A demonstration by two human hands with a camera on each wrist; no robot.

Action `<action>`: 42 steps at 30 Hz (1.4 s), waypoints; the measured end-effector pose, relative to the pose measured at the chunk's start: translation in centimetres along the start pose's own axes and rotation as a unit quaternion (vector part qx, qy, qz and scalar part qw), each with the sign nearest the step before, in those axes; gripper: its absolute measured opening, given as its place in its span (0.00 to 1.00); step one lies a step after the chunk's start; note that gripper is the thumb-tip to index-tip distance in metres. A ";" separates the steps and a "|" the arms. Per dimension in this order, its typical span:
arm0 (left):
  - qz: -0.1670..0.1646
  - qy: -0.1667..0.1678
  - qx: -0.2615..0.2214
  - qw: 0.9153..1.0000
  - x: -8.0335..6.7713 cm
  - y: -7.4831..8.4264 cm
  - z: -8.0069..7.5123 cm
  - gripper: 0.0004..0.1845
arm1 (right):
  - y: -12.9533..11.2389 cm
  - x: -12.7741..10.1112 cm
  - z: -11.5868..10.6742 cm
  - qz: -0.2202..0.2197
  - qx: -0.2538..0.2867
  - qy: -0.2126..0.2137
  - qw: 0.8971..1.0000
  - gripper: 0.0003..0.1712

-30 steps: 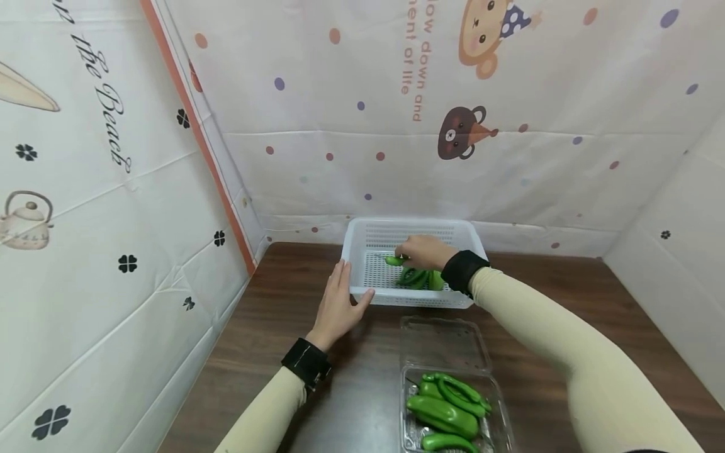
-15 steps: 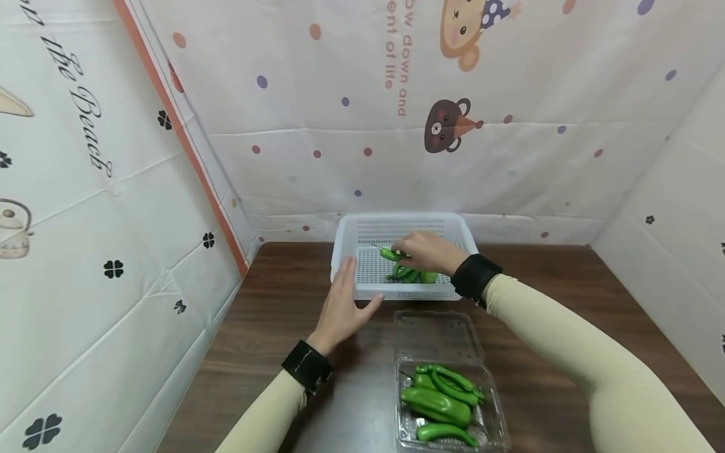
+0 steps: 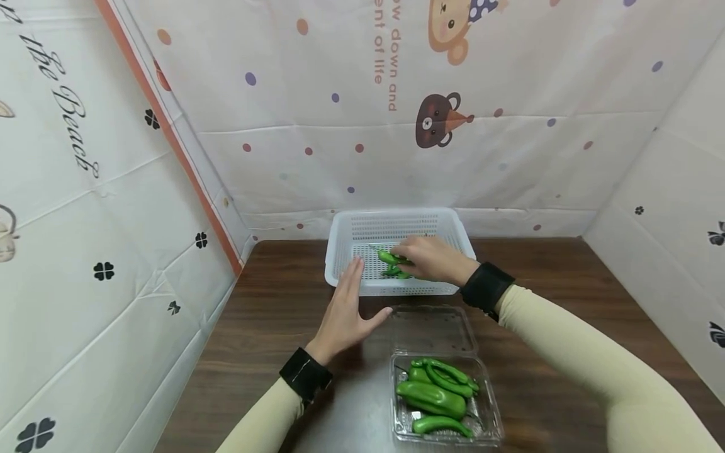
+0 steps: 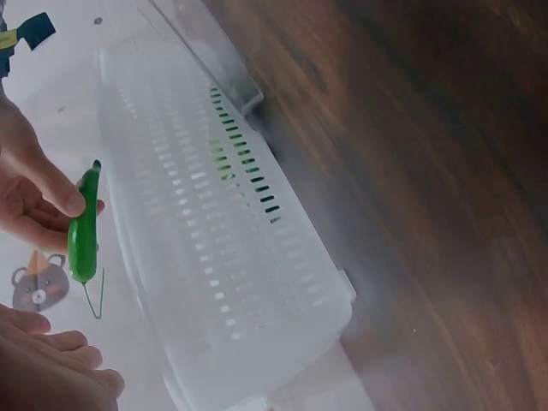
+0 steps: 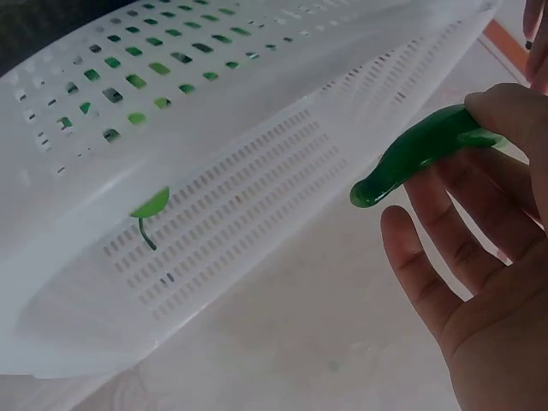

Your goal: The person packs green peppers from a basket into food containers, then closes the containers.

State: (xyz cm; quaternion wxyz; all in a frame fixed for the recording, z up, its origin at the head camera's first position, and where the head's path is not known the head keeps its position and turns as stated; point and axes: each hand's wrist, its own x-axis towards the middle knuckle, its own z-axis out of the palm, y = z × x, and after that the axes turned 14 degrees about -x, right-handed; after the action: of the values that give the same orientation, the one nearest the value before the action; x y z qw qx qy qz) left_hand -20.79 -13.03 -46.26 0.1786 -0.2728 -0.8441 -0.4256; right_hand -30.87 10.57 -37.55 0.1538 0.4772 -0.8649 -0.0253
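Nearest the viewer, a clear plastic clamshell tray holds several green peppers, well short of both hands. Beyond it, the left hand hovers flat with fingers spread and relaxed, gripping nothing, just before the white slotted basket. Farther on, the right hand pinches 1 green pepper over the basket, above other peppers lying inside.

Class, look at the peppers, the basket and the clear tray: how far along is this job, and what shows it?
Partly done. Done: a few green peppers already lie in the white basket. In hand: the right hand pinches one pepper over the basket, while the left hand hovers open near its front rim. Left: several peppers are in the clear plastic tray.
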 end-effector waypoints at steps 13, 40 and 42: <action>0.030 -0.013 -0.019 0.999 -0.9 0.9 0.2 0.60 | -1.0 -2.3 -0.1 -0.022 0.003 0.051 0.998 0.17; 0.070 -0.070 -0.066 0.993 -4.0 3.5 0.6 0.61 | -4.7 -8.5 -1.7 -0.036 0.004 0.097 0.995 0.27; 0.071 -0.074 -0.071 0.992 -4.2 3.6 0.6 0.61 | -4.9 -9.0 -1.7 -0.034 0.003 0.098 0.995 0.27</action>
State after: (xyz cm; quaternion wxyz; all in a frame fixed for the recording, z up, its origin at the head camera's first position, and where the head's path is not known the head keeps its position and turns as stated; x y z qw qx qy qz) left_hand -15.30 -12.05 -46.62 0.1258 -0.3744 -0.8013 -0.4493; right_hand -21.85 15.59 -39.07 0.2352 0.5068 -0.8292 0.0185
